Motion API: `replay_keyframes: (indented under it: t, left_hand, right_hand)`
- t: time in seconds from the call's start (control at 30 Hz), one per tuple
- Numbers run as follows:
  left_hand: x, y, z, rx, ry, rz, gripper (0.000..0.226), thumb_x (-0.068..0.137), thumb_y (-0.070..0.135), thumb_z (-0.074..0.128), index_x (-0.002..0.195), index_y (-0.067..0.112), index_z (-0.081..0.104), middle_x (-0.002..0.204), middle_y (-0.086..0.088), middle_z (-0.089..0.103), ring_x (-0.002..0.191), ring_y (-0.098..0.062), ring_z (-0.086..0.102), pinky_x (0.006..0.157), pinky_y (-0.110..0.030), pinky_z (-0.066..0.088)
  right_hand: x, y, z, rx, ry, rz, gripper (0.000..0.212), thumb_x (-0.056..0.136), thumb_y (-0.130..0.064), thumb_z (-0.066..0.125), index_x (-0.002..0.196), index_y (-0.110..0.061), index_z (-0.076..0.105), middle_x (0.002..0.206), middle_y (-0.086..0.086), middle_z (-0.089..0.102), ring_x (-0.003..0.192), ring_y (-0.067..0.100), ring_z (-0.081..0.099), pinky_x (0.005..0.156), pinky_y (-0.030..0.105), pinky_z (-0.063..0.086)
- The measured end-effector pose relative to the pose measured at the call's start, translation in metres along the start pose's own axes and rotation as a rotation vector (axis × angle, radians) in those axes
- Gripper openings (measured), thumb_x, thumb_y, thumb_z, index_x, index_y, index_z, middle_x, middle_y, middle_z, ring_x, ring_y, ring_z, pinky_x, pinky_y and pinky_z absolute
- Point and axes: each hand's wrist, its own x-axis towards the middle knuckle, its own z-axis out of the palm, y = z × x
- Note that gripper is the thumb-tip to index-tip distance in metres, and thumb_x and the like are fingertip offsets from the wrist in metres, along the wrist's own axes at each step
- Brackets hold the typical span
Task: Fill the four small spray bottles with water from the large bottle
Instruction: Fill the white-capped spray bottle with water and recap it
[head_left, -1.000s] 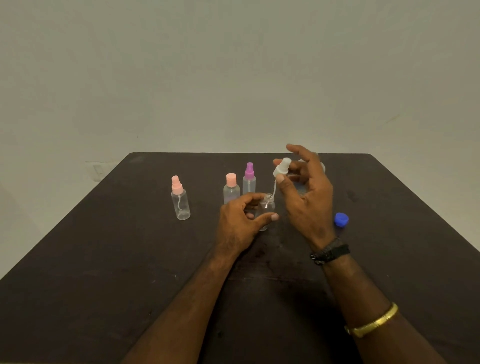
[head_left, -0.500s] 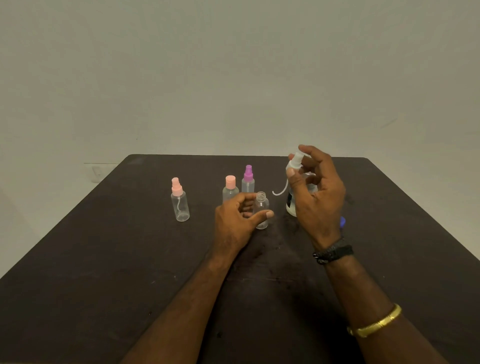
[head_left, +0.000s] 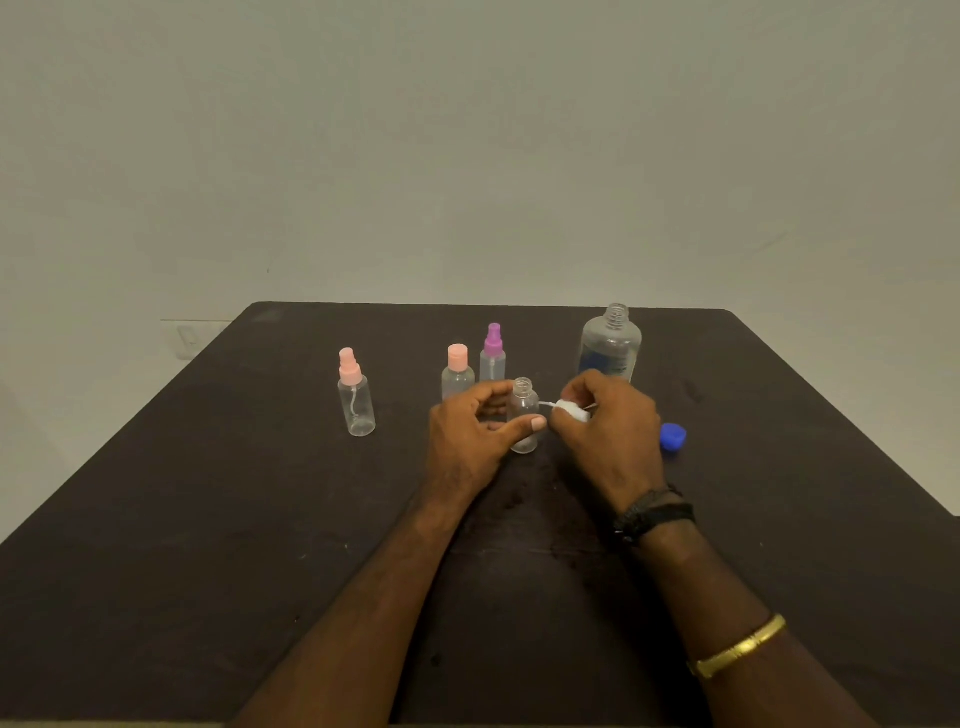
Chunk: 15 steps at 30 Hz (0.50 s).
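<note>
Since half a second ago the right hand (head_left: 608, 436) has dropped from chest height to just above the surface (head_left: 208, 519), carrying the white spray head (head_left: 571, 411) with it. With that hand out of the way I can see the large bottle (head_left: 610, 345) whole. It stands at the back right with its neck open. Its blue cap (head_left: 673, 435) lies apart on the surface, to the right of the hand.

The right grip pinches the spray head low and tipped on its side, the thin tube pointing left toward the open bottle (head_left: 523, 415). I read this as setting the head down so the hand is free to pour.

The left hand (head_left: 467, 431) has its grip round the open bottle, thumb across the front and fingers behind. The bottle stands upright on the surface and looks empty. I take the hold as steadying a light bottle that would tip easily under a stream of water.

The other three small bottles still wear their tops. A pink-topped sprayer (head_left: 356, 400) stands well to the left. A pink-capped bottle (head_left: 457, 371) and a purple sprayer (head_left: 492, 353) stand close together just behind the left hand. I can see no water in any of them, so I judge filling has not yet begun.
</note>
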Motion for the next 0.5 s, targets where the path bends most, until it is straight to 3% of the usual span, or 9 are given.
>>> replay_keyframes:
  t: [0.17, 0.33, 0.5]
  left_hand:
    - [0.0004, 0.0009, 0.0006, -0.009, 0.002, -0.034, 0.055, 0.073, 0.03, 0.092, 0.121, 0.013, 0.072, 0.11, 0.002, 0.078, 0.097, -0.003, 0.074, 0.086, -0.025, 0.062]
    - [-0.0006, 0.0002, 0.0019, -0.011, -0.002, -0.037, 0.054, 0.073, 0.03, 0.092, 0.12, 0.012, 0.073, 0.108, 0.001, 0.078, 0.096, -0.006, 0.075, 0.086, -0.032, 0.063]
    - [-0.0011, 0.0011, 0.0023, -0.005, -0.015, -0.043, 0.055, 0.073, 0.029, 0.092, 0.121, 0.01, 0.072, 0.109, -0.001, 0.078, 0.098, -0.008, 0.075, 0.087, -0.035, 0.063]
  right_hand:
    - [0.0005, 0.0036, 0.0032, -0.08, -0.09, 0.076, 0.016, 0.083, -0.033, 0.074, 0.078, -0.025, 0.062, 0.075, -0.008, 0.064, 0.076, 0.013, 0.062, 0.069, 0.032, 0.054]
    - [-0.0002, 0.0067, 0.0063, -0.138, -0.169, 0.133, 0.02, 0.082, -0.039, 0.076, 0.08, -0.025, 0.062, 0.078, -0.008, 0.065, 0.079, 0.016, 0.064, 0.075, 0.041, 0.061]
    - [-0.0007, 0.0058, 0.0048, -0.169, -0.214, 0.155, 0.016, 0.083, -0.032, 0.076, 0.082, -0.026, 0.061, 0.081, -0.006, 0.064, 0.081, 0.016, 0.063, 0.077, 0.039, 0.06]
